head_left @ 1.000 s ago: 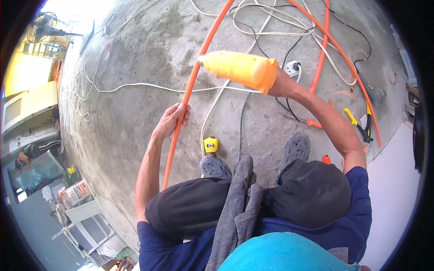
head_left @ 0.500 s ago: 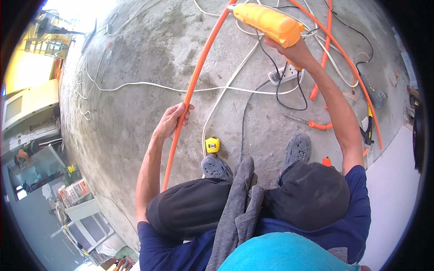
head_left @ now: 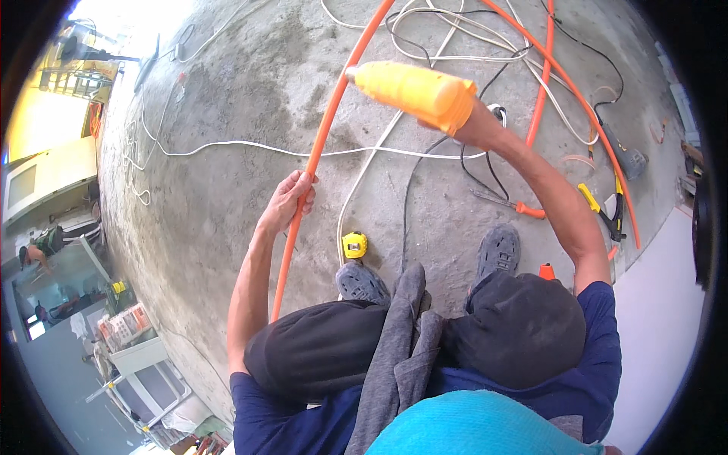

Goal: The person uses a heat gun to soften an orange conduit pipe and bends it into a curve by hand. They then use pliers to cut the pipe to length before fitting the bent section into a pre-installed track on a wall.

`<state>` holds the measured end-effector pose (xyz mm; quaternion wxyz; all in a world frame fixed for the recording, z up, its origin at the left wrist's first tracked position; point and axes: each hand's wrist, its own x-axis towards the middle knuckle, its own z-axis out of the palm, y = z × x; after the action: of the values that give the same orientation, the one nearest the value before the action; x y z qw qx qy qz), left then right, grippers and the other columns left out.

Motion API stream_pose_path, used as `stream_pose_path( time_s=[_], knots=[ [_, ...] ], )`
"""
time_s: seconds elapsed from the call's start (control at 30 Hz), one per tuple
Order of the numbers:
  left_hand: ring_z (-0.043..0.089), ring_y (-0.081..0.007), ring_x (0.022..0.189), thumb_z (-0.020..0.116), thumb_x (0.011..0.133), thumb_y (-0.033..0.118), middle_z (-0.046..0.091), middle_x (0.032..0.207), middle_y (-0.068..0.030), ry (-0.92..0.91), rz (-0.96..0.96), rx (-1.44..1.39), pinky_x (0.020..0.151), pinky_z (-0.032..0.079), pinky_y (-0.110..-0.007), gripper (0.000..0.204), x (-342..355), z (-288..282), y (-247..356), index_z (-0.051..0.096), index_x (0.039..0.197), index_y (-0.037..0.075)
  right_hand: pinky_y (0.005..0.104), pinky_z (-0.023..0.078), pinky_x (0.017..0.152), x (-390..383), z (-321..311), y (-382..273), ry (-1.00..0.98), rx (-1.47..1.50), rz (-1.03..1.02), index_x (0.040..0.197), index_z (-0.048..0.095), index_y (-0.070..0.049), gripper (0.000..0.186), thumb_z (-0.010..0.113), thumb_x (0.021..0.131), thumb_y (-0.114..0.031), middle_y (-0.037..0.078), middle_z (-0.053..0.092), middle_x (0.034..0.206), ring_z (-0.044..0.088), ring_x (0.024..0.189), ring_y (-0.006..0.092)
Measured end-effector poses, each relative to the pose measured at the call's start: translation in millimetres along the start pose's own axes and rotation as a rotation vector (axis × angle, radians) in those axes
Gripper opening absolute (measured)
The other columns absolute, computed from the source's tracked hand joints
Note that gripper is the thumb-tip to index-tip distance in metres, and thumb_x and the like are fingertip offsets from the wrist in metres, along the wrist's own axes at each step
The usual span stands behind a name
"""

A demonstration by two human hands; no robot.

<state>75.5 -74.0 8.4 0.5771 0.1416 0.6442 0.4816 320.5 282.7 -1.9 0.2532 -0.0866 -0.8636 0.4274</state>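
Left hand [head_left: 290,199] gripped orange pipe [head_left: 326,125]; right hand [head_left: 483,126] held heat gun [head_left: 413,92] beyond. Pipe looked light, springy; best held clear of nozzle [head_left: 352,73].

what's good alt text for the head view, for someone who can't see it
The right hand holds a yellow gun-shaped power tool with its nozzle aimed toward an orange pipe gripped in the left hand. Below, a yellow tape measure and white cords lie on a rough grey floor.

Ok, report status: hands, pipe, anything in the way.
Left hand gripping orange pipe. Right hand holding yellow heat gun, nozzle at pipe, contact unclear. White cable passes under pipe; no obstruction seen.
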Motion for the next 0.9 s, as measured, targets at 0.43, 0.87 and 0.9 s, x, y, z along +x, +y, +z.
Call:
stream_pose_path(
  time_s=[0.43, 0.87, 0.9],
  knots=[
    [0.047, -0.0072, 0.060, 0.048, 0.108, 0.047, 0.051, 0.073, 0.0029, 0.045, 0.002, 0.107, 0.055, 0.042, -0.024, 0.040, -7, 0, -1, 0.058, 0.110, 0.009, 0.0343, 0.054, 0.091, 3, 4, -16, -0.061, 0.118, 0.006, 0.120, 0.063, -0.001, 0.043, 0.080, 0.084, -0.015, 0.013, 0.071, 0.112, 0.069, 0.104, 0.0245],
    [0.037, -0.0056, 0.053, 0.046, 0.108, 0.052, 0.047, 0.070, 0.0042, 0.112, -0.020, 0.109, 0.047, 0.034, -0.023, 0.044, -1, -5, 17, 0.058, 0.104, 0.010, 0.0354, 0.055, 0.083, 34, -35, 32, 0.127, -0.061, 0.300, 0.117, 0.068, -0.005, 0.043, 0.081, 0.088, -0.034, 0.008, 0.075, 0.104, 0.071, 0.095, 0.0195],
    [0.037, -0.0056, 0.053, 0.046, 0.108, 0.052, 0.047, 0.070, 0.0042, 0.108, -0.017, 0.106, 0.047, 0.034, -0.023, 0.044, -1, -6, 24, 0.058, 0.104, 0.010, 0.0356, 0.055, 0.085, 31, -33, 27, 0.095, -0.034, 0.291, 0.120, 0.066, -0.005, 0.045, 0.082, 0.088, -0.032, 0.009, 0.074, 0.107, 0.071, 0.098, 0.0199]
  ],
)
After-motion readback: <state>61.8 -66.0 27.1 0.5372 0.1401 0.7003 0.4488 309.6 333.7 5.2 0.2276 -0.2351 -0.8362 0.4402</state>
